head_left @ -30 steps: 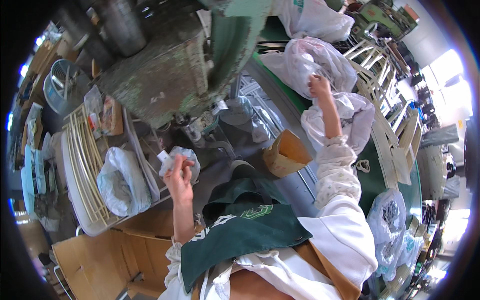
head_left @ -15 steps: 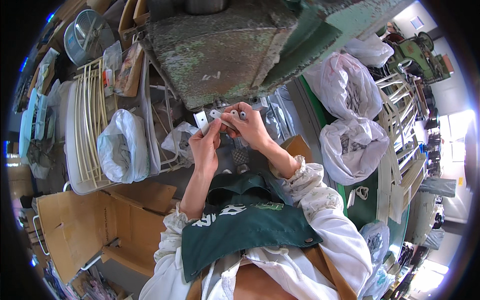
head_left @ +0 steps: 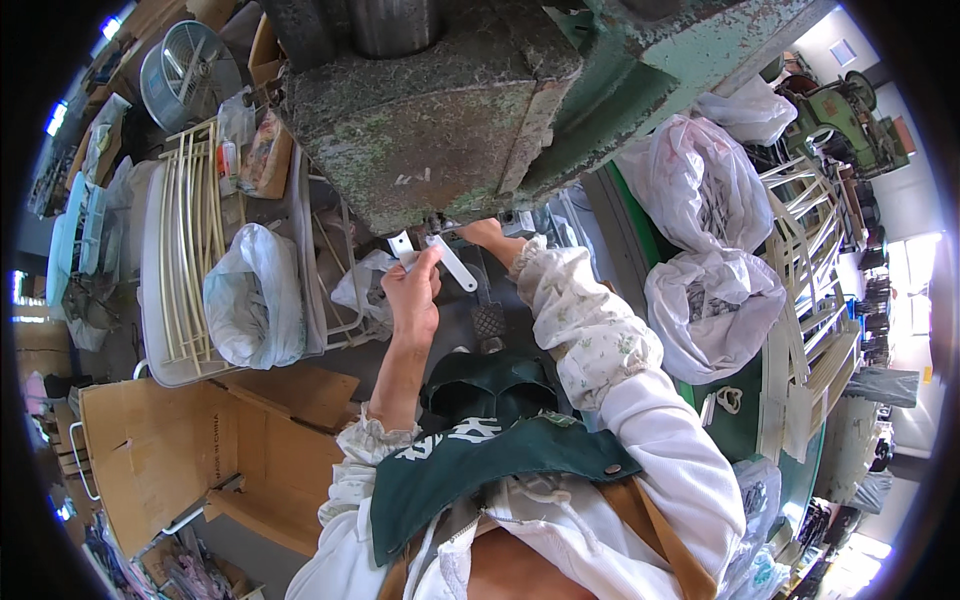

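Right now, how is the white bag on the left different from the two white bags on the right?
The left bag sits alone in a white wire rack, close beside the person's left hand; the right bags sit together on a green surface, one above the other. The left bag looks smaller and plain white; the right bags look bigger, with dark shapes showing through. All are thin, white, crumpled plastic, bulging full.

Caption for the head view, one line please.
Seated person's left hand holds flat white metal strips under a worn green press, right hand reaching beneath it.
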The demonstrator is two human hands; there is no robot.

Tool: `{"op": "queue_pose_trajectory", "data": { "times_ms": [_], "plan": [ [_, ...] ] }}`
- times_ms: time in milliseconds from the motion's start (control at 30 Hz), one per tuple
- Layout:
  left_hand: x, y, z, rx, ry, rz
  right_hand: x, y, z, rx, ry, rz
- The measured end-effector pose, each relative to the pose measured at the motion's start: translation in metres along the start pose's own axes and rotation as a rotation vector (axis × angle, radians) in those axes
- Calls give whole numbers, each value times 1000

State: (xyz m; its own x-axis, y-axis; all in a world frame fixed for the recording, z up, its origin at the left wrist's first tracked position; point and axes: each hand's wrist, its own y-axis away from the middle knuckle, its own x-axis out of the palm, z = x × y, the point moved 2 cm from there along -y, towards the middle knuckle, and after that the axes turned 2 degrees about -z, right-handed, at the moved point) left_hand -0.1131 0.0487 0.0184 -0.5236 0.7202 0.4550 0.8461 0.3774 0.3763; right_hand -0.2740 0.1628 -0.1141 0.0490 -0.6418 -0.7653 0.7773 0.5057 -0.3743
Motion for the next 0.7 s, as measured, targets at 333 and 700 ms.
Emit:
{"op": "queue_pose_trajectory", "data": {
  "times_ms": [333, 700],
  "plan": [
    [-21, 4, 19, -220, -26, 148, 24, -11, -35, 285, 205, 322],
    [-35, 12, -11, -219, 98, 254, -39, -10, 12, 340, -71, 172]
  ]
}}
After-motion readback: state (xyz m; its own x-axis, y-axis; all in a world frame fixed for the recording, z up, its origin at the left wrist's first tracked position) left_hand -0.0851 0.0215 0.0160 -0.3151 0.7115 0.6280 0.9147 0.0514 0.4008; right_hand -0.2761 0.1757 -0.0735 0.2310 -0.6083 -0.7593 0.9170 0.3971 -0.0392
